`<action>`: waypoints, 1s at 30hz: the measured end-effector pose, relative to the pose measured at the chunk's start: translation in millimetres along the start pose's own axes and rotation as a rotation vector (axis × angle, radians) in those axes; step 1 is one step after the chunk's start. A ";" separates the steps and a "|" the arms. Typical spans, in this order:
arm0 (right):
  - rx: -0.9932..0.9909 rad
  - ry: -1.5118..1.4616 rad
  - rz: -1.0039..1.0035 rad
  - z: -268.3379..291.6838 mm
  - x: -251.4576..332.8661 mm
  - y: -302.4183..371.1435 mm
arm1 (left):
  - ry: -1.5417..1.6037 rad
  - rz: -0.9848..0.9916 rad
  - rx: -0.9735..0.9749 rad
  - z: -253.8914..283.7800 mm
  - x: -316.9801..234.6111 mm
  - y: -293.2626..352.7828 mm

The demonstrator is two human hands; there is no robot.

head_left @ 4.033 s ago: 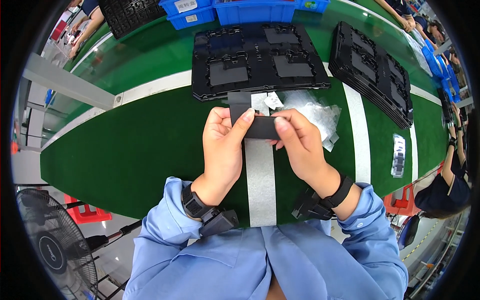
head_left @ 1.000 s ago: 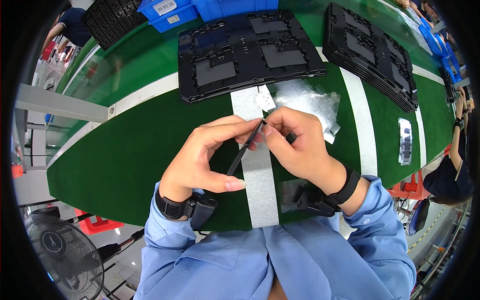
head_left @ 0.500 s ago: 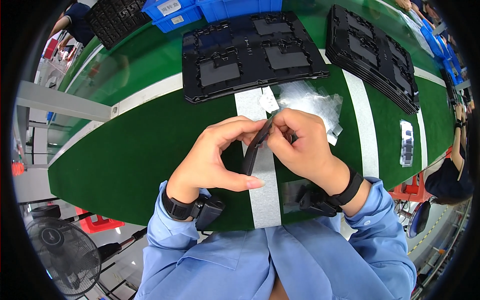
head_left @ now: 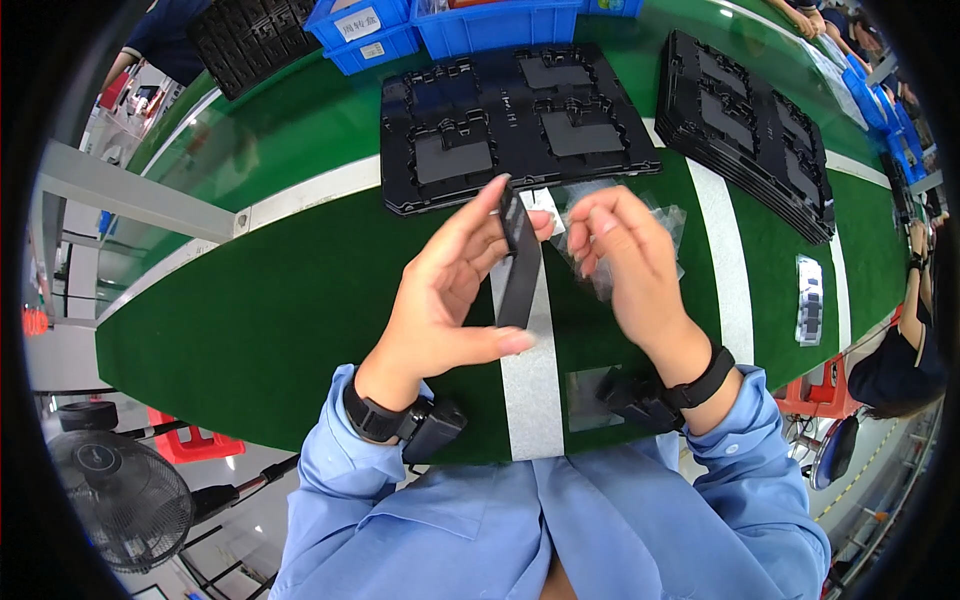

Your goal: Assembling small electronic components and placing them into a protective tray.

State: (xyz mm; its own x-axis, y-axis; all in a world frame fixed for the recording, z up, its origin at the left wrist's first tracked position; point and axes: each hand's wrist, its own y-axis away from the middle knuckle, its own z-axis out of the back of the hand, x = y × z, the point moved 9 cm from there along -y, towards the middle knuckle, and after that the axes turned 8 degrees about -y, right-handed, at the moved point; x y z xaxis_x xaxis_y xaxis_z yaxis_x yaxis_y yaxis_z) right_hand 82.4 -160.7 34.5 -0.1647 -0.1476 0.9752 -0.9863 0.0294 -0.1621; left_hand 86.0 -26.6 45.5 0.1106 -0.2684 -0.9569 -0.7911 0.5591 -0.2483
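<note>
My left hand [head_left: 430,290] grips a thin, dark, flat rectangular piece [head_left: 520,270] by its ends, the thumb at the near end and fingers at the far end. The piece stands tilted on edge above the pale stripe of the green mat. To its right, apart from it, is my right hand [head_left: 640,265], raised with fingers curled and thumb pressed toward them. Clear plastic film [head_left: 603,283] shows just under those fingertips; whether they pinch it is unclear. More clear film sheets [head_left: 672,226] lie behind this hand, partly hidden by it.
Beyond my hands lies a black moulded tray [head_left: 510,125], with a stack of similar trays [head_left: 745,130] to its right. Blue bins [head_left: 495,30] stand behind. A strip of dark pieces [head_left: 809,300] lies at right. A metal post [head_left: 140,195] crosses the left side, above a fan [head_left: 125,500].
My right hand has come away from the dark piece and moved slightly right. My left hand has turned the piece so its broad face shows more. The view has shifted slightly.
</note>
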 end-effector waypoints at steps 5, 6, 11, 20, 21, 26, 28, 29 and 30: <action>0.226 -0.589 -0.427 -38.0 -17.2 16.1 | 0.247 -0.008 -0.007 -19.4 -7.7 3.7; 0.229 -0.588 -0.430 -39.0 -19.1 17.0 | 0.248 -0.009 -0.010 -18.9 -8.9 3.8; 0.106 -0.518 -0.247 -27.1 -6.1 13.8 | 0.170 0.120 -0.015 -23.8 -10.6 4.5; 0.099 -0.310 -0.064 -28.5 4.1 19.2 | -0.037 0.119 -0.166 5.1 3.3 10.6; 0.102 -0.310 -0.065 -29.2 5.4 20.3 | -0.017 0.122 -0.171 4.2 3.2 11.1; 0.123 -0.132 0.024 -31.0 18.8 23.1 | 0.049 0.171 -0.200 3.5 5.6 11.2; 0.119 -0.229 -0.012 -30.9 12.1 21.1 | 0.003 0.107 -0.163 2.6 2.4 10.6; 0.115 -0.324 -0.048 -31.3 7.3 20.0 | 0.003 0.106 -0.163 0.8 0.4 9.8; 0.115 -0.326 -0.054 -31.1 6.2 20.8 | 0.034 0.076 -0.184 -3.1 -6.1 9.2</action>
State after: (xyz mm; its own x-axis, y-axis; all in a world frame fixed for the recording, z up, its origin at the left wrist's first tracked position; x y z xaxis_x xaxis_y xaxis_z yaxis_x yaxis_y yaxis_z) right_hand 61.0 -130.3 41.9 -0.0872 -0.4543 0.8866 -0.9847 -0.0955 -0.1458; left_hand 76.3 -22.2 49.6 0.0282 -0.2593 -0.9654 -0.8935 0.4265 -0.1407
